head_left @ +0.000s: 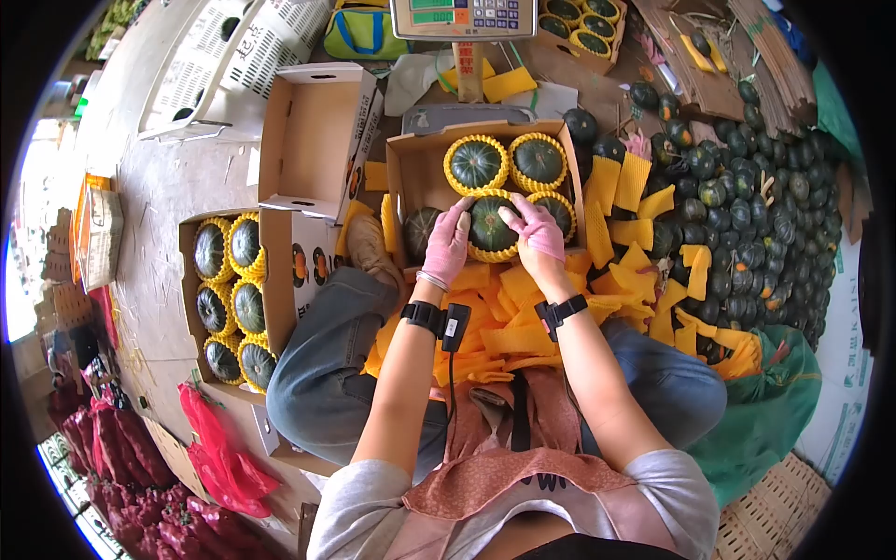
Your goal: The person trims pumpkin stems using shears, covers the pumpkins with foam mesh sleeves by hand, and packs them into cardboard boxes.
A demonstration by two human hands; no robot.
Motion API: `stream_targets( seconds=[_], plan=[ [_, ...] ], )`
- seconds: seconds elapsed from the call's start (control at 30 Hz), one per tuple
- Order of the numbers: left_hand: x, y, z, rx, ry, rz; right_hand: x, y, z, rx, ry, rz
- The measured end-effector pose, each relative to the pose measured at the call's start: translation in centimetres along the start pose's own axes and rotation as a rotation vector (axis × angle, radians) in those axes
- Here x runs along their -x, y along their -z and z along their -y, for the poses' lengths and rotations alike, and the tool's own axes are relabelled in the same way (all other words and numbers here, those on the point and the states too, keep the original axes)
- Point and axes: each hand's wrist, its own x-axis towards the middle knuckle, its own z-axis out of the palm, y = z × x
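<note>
Both my hands, in pink gloves, grip a dark green squash (492, 222) wrapped in a yellow foam net. My left hand (448, 245) closes on its left side, while my right hand (536, 233) presses its right side with the thumb on top. The squash is at the front of an open cardboard box (403, 168). Two netted squashes (474, 163) fill the back of that box, and another netted squash (557, 213) sits at right. At the front left lies a squash without a visible net (422, 231).
A scale display (464, 19) stands behind the box. Loose yellow foam nets (504, 317) cover my lap area. A large heap of squashes (747, 205) lies at right. At left are a box of netted squashes (191, 280) and an open box (310, 131).
</note>
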Motion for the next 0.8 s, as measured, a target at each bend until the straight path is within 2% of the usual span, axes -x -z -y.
stream_targets(
  seconds=[0.07,0.17,0.2,0.33,0.4,0.43,0.5,0.53,0.57,0.6,0.63,0.67,0.73,0.8],
  plan=[
    [-0.1,-0.2,0.6,0.053,0.004,-0.01,-0.1,-0.3,-0.3,-0.052,0.07,-0.054],
    [0.1,-0.3,1.1,0.071,-0.001,-0.02,-0.4,-0.3,-0.8,-0.055,-0.001,-0.008],
    [0.2,0.1,0.4,0.095,0.028,0.033,-0.6,-0.1,0.0,-0.328,-0.209,0.052],
    [-0.4,1.5,-2.9,0.51,0.1,-0.174,-2.2,-0.3,2.9,-0.37,-0.082,0.166],
    [-0.2,2.7,-4.2,0.614,0.119,-0.274,-4.3,-1.3,5.6,-0.349,0.104,0.112],
    [-0.8,3.6,-4.5,0.619,0.09,-0.329,-5.7,-2.5,6.0,-0.533,0.093,0.108],
    [-1.8,6.0,-4.3,0.456,0.08,-0.413,-8.0,-3.8,7.4,-0.082,0.391,0.05],
    [-2.5,6.4,-2.0,0.105,0.136,-0.53,-8.9,-5.4,7.6,-0.116,0.32,0.088],
    [-2.5,6.5,2.3,-0.234,0.082,-0.531,-9.7,-7.1,7.3,-0.151,0.248,0.124],
    [-2.4,6.4,3.9,-0.423,0.136,-0.485,-10.3,-8.9,6.5,-0.212,0.326,0.125],
    [-2.0,6.3,5.2,-0.611,0.188,-0.437,-10.5,-9.8,6.6,-0.163,0.28,0.185],
    [-1.7,6.5,6.7,-0.537,0.234,-0.355,-10.7,-10.2,6.4,-0.019,0.249,0.263],
    [-1.9,6.3,6.7,-0.403,0.312,-0.394,-11.5,-10.1,6.5,0.333,0.174,0.479],
    [-1.4,6.0,6.5,-0.364,0.403,-0.409,-11.3,-10.4,6.6,0.452,0.127,0.514]
  ],
)
